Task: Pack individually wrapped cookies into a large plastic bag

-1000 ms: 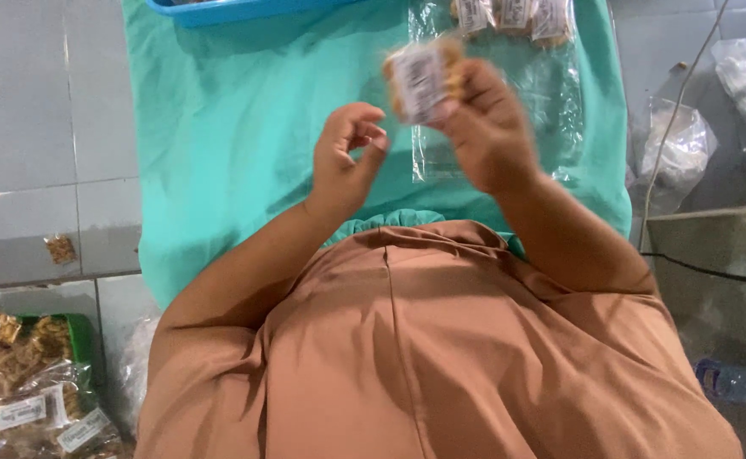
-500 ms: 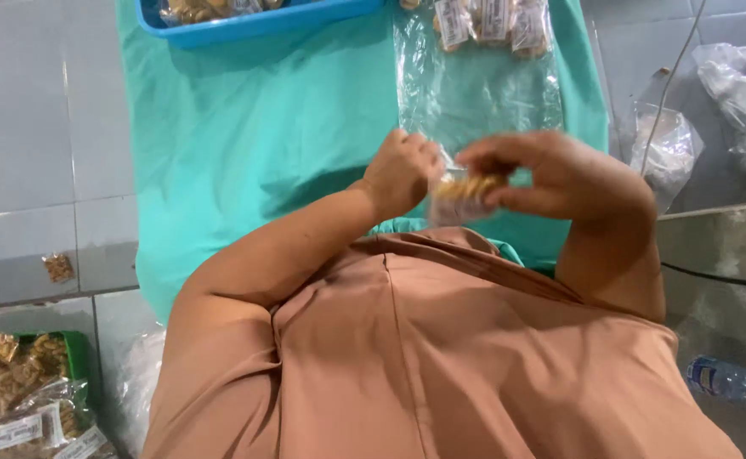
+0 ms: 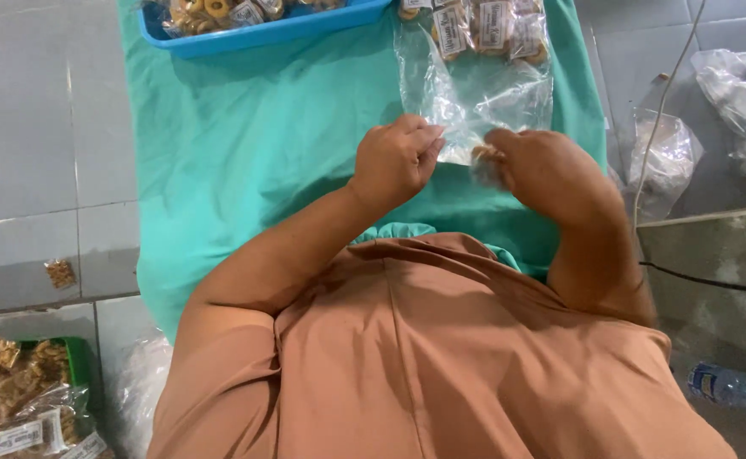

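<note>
Clear plastic bag [image 3: 483, 93] lies on the teal cloth [image 3: 254, 144], long axis running from its open near end to the far edge. Left hand [image 3: 394, 161] pinches the mouth; right hand [image 3: 547, 170] fingers [image 3: 500, 149] clench a small snack packet [image 3: 483, 157] there.

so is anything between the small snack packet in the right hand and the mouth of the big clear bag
Nothing visible. The right hand holds the small snack packet right at the near edge of the big clear bag, and the left hand pinches that edge beside it. Whether the mouth is actually open cannot be told.
</note>
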